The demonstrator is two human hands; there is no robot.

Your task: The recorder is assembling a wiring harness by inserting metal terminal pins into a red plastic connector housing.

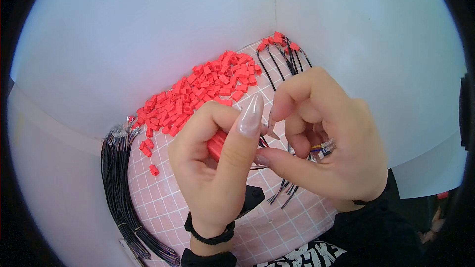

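In front of me, my left hand [213, 173] is closed around a red plastic connector housing [216, 144], its thumb pointing up. Close beside it, my right hand [341, 138] has its thumb and index finger bent together at thin red and black wires [263, 142] that run between the two hands. The tips of those fingers are partly hidden behind the left thumb. Curled into the right palm is a cable end with small clear-and-metal terminals [325, 148] and yellow and blue wires. Whether the wires enter the housing cannot be seen.
A heap of red housings [198, 89] lies along the back wall, with loose ones [146, 147] nearer. Tied black cables [116, 183] lie at left. At the back right are black cables with red housings [292, 47]. White walls [148, 24] surround the pink gridded surface [153, 202].
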